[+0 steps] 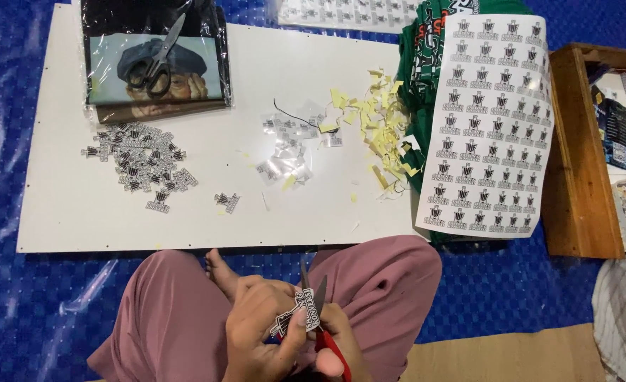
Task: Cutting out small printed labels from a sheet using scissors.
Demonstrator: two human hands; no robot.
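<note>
My left hand (260, 332) pinches a small black-and-white sticker cutout (300, 317) over my lap. My right hand (341, 343) grips red-handled scissors (323, 332) whose blades point up beside the cutout, their tips slightly apart. Both hands sit between my knees, just below the near edge of a white board (207, 212). A pile of cut-out stickers (139, 163) lies on the board's left part, with one loose cutout (226, 201) nearer me.
Black scissors (156, 60) lie on a bagged printed garment (154, 67) at the far left. Yellow paper scraps (376, 120) and clear film scraps (288, 152) litter the board. A sticker sheet (489, 127) drapes over green cloth (426, 49). A wooden box (578, 155) stands at right.
</note>
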